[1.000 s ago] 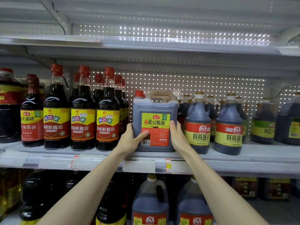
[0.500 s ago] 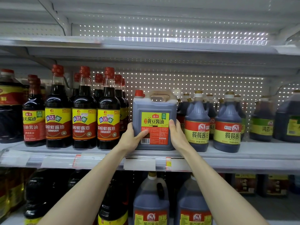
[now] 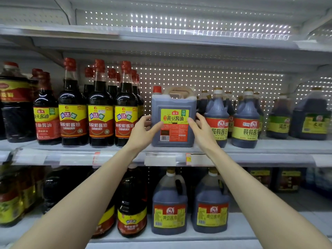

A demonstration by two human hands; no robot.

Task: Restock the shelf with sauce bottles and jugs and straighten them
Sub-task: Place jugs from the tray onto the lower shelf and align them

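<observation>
Eyes on the white metal shelf [image 3: 269, 149], its front edge running just beneath both wrists. Between the hands stands the one that matters: a squarish blue-grey plastic jug [image 3: 173, 105] of dark sauce, with a red cap, a tan moulded handle and a yellow-and-red label facing out. It sits upright, base flat on the shelf.

Just outside the left hand [image 3: 142, 132] is a row of tall dark glass bottles [image 3: 125, 112] with red caps. Just outside the right hand [image 3: 202, 131] are round-shouldered blue-tinted bottles [image 3: 216, 121] with red-and-yellow labels. Below the forearms, on the next level down, stand two handled jugs [image 3: 169, 203].

Now the hands. Each clasps a front corner of the jug, with the thumb laid across the label face and the fingers wrapped round the side. It looks a light hold, more steadying than lifting.

I'd call this the straightening step. The jug looks placed and close to square, roughly in line with the fronts of its neighbours. What's called for next, I reckon, is a clean release, with the thumbs coming off without twisting the label askew. The knuckles need to draw back carefully, because the bottles on either side stand very near. After that, the gap behind the jug looks ready for more stock.
</observation>
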